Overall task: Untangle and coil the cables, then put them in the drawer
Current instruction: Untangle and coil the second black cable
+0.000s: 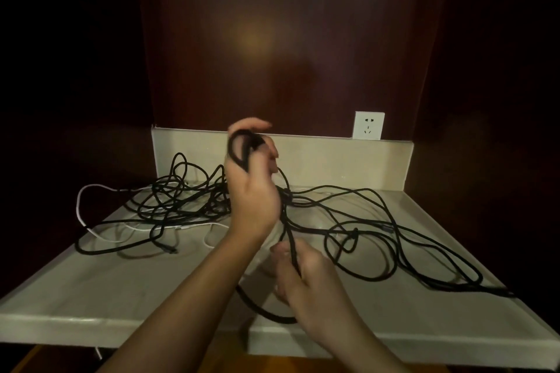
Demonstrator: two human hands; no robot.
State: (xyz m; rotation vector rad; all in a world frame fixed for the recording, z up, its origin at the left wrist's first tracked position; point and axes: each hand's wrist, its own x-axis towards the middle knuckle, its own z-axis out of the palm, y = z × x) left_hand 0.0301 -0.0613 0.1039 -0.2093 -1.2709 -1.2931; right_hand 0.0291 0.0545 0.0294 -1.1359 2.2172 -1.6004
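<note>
Fingers of the left hand (253, 188) curled round a small starter coil (241, 150) at 12 o'clock, right hand (298, 278) pinching the black cable (357, 248) below, feeding slack; tangle sprawled over the counter (121, 291).

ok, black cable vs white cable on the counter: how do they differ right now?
The black cable is held by both hands: the left hand grips a small loop raised above the counter, the right hand grips a strand lower down. The white cable is untouched.
The black cable sprawls across the whole counter; the white cable shows only on the left side, mostly under black strands.
Both lie loose and uncoiled.
</note>
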